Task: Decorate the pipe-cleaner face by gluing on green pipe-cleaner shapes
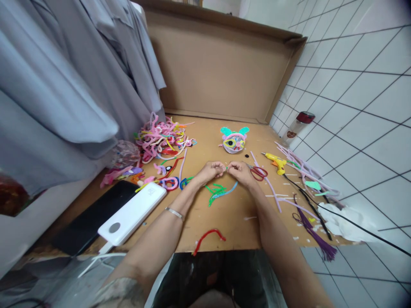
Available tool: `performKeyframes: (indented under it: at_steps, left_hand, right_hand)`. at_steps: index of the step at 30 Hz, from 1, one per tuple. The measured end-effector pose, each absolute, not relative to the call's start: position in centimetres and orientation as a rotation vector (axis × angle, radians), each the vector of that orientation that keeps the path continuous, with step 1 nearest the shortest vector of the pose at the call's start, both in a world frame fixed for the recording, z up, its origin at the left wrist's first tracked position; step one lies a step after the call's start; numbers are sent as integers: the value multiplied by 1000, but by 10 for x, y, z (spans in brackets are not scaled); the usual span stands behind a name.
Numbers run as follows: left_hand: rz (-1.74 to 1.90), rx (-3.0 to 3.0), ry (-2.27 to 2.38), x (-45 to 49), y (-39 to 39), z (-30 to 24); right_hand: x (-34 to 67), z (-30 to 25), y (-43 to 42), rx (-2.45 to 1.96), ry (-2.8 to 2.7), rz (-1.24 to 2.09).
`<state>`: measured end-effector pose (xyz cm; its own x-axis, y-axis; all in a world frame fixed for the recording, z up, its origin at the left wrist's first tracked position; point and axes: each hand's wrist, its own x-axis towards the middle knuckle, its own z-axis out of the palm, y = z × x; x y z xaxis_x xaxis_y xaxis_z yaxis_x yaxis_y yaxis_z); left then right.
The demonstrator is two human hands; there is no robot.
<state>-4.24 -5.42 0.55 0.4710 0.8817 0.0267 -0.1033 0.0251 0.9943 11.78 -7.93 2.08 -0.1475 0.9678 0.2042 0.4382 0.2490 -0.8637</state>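
Observation:
Over the middle of the table, my left hand (212,172) and my right hand (239,173) nearly meet, both closed in a pinch. A tiny green piece (227,168) shows between the fingertips; its kind is too small to make out. Just below the hands lie green pipe cleaner pieces (215,191) beside a blue one (228,191). Beyond them stands a round craft animal head (233,143) with teal ears and a yellow-rimmed eye. Red-handled scissors (258,173) rest against the right hand's outer side, their blades partly hidden by it.
A heap of pipe cleaners (160,139) lies left, behind a white power bank (132,214) and a black phone-like slab (96,216). At right are a yellow glue gun (276,163) with its cord, a purple tassel (313,237) and a jar (297,127). A red pipe cleaner (208,238) lies near the front edge.

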Motion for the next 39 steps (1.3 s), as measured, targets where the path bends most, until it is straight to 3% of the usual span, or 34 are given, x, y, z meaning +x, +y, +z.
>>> performKeyframes:
  at_steps: [8, 39]
  left_hand:
    - [922, 1301, 791, -42, -52, 4]
    - [1071, 1188, 886, -37, -53, 0]
  right_hand:
    - [116, 27, -83, -1333, -1810, 663]
    - [114, 15, -76, -1290, -1491, 1044]
